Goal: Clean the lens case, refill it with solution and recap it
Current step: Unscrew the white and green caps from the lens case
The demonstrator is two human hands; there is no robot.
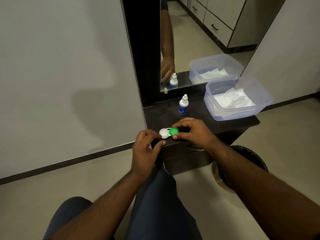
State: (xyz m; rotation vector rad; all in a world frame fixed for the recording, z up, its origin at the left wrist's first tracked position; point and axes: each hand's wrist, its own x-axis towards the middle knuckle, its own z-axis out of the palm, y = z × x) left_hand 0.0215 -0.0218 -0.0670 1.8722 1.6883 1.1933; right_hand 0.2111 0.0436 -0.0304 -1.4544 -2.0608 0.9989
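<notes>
A small lens case (168, 132) lies near the front edge of the dark shelf (161, 115), with a white cap (163, 133) on its left well and a green cap (173, 131) on its right well. My left hand (145, 149) pinches the case at the white-cap end. My right hand (192, 134) has its fingertips around the green cap. A small solution bottle (183, 104), white on top with a blue label and its cap on, stands upright behind the case.
A clear plastic tub (261, 108) holding white tissues sits at the shelf's right end. A mirror (199, 40) stands behind the shelf. A dark round bin (251, 156) is on the floor under my right forearm. My knees are below the shelf.
</notes>
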